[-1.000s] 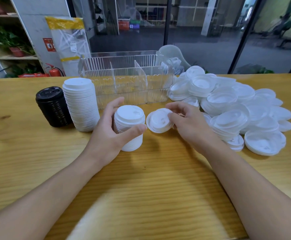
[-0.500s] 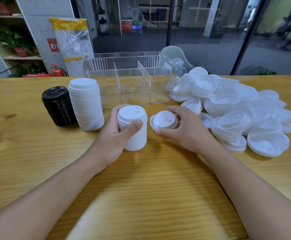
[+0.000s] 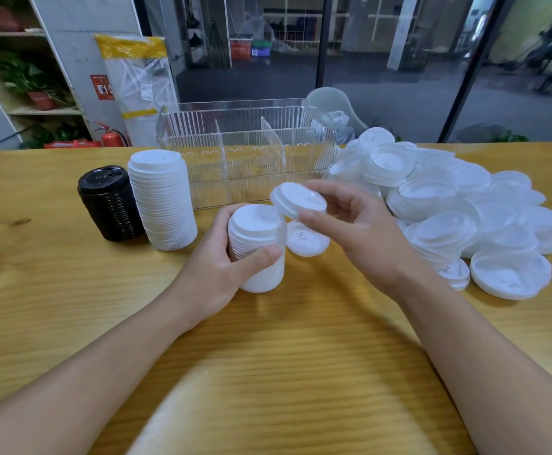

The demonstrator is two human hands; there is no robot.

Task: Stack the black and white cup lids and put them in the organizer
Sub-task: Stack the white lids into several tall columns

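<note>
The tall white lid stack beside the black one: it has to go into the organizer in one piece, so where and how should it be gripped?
Wrap a hand around the lower half of the tall white stack, coming from its near side. The column stands upright on the table with the black stack close on its left, and gripping low should keep the loose lids together.

Counter (image 3: 71, 307): yellow-tan wood w/ darker grain lines. Organizer (image 3: 248, 159): clear, ribbed. Left of organizer: white lid stack (image 3: 163, 205), then ridged black lid stack (image 3: 110, 205). Right of it: loose lid pile (image 3: 465, 211), all white. Behind it: red extinguisher (image 3: 110, 137).
</note>
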